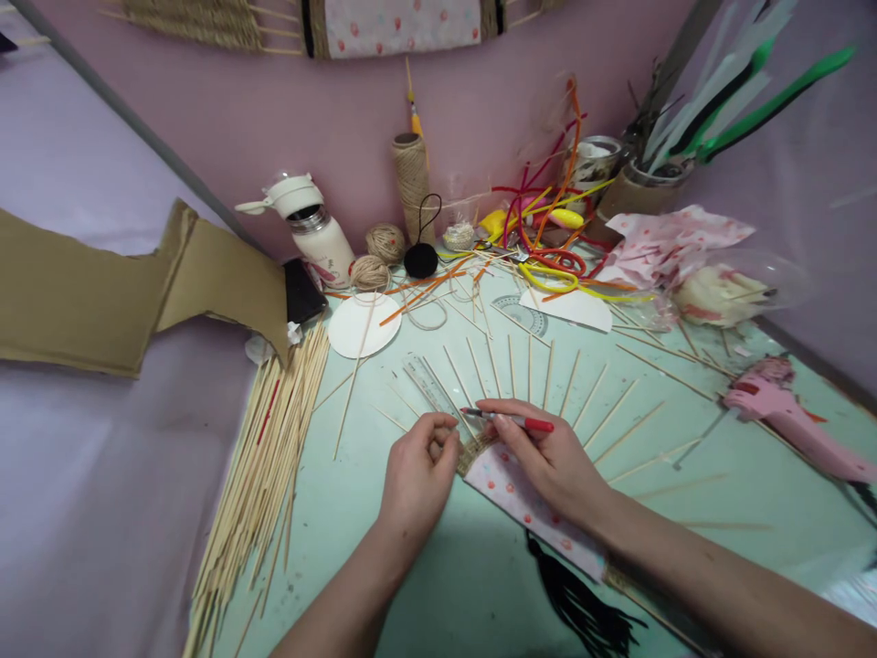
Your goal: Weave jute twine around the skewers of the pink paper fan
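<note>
My right hand (541, 448) grips a red pen (531, 423), its tip pointing left toward a thin stick. My left hand (421, 461) is closed in a pinch beside the pen tip; what its fingertips hold is hidden. A clear ruler (428, 384) lies just beyond my left fingertips, along one stick. Below both hands is a half-round fan piece covered in white cloth with red spots (511, 489), edged with woven twine (472, 452). Thin wooden sticks (549, 375) spread outward from it. A black tassel (582, 599) lies at its near edge.
A bundle of sticks (267, 466) lies at left beside cardboard (219, 283). Behind stand a white bottle (322, 242), twine spool (412, 178), twine balls (385, 244) and yellow scissors (548, 277). A pink glue gun (787, 416) rests at right. A white disc (363, 324) lies left of the ruler.
</note>
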A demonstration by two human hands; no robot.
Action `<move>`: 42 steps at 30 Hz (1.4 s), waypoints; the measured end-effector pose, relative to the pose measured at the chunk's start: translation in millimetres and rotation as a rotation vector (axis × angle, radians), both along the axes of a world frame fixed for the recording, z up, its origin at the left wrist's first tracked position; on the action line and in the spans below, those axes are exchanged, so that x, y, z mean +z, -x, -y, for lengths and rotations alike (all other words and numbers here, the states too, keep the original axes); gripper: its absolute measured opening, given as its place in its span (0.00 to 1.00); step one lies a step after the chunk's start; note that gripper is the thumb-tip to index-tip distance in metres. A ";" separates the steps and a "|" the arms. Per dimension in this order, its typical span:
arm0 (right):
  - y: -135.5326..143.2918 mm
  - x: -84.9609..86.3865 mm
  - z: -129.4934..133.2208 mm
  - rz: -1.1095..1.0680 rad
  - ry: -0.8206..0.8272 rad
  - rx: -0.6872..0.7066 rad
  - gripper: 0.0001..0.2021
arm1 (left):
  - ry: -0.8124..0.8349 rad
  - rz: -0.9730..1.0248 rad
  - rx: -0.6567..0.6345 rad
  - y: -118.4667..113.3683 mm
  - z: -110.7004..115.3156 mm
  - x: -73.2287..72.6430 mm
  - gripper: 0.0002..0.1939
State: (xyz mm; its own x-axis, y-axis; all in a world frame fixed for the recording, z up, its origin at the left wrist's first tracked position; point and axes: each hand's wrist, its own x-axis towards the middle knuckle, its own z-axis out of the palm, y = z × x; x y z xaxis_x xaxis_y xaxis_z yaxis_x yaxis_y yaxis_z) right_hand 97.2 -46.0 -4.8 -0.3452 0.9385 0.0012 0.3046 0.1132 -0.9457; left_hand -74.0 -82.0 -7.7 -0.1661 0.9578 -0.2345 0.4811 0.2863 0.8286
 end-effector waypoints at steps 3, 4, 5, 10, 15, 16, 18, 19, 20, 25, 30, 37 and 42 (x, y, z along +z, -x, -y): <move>-0.3 -1.3 -0.3 -0.002 0.008 -0.005 0.16 | 0.013 -0.014 -0.006 0.1 -0.5 1.2 0.09; -0.5 -1.6 -0.2 0.000 0.008 -0.004 0.16 | 0.017 -0.023 -0.010 0.2 -0.7 1.7 0.09; -0.7 -1.8 -0.2 0.002 0.005 -0.004 0.16 | 0.020 -0.032 -0.014 0.2 -0.8 2.3 0.09; -0.8 -3.4 0.5 0.005 0.004 -0.002 0.17 | 0.025 -0.061 -0.031 0.4 -1.7 4.1 0.09; -0.5 -5.6 0.6 0.005 -0.013 0.005 0.17 | 0.026 -0.069 -0.042 0.9 -2.1 3.9 0.09; -0.5 -5.6 0.5 0.006 -0.018 0.009 0.17 | 0.025 -0.069 -0.043 1.0 -2.1 4.0 0.09; -0.7 -5.0 0.4 0.010 -0.026 0.017 0.16 | 0.024 -0.069 -0.046 1.0 -2.1 4.4 0.09; -0.9 -4.7 0.4 0.013 -0.029 0.020 0.16 | 0.024 -0.069 -0.048 1.1 -2.2 4.6 0.09; -1.1 -4.4 0.4 0.017 -0.031 0.022 0.16 | 0.025 -0.070 -0.049 1.1 -2.4 4.8 0.10; -0.9 -4.9 0.6 0.027 -0.039 0.020 0.16 | 0.027 -0.079 -0.048 1.6 -4.1 4.6 0.10; 0.3 -4.1 0.2 0.033 -0.030 0.034 0.16 | 0.031 -0.087 -0.047 1.4 -3.7 4.9 0.10; 0.5 -3.9 0.3 0.050 -0.055 0.025 0.16 | 0.021 -0.081 -0.052 1.8 -2.5 3.3 0.10; 0.9 -4.1 -0.3 0.054 -0.057 0.021 0.16 | 0.023 -0.071 -0.048 2.1 -3.5 3.2 0.10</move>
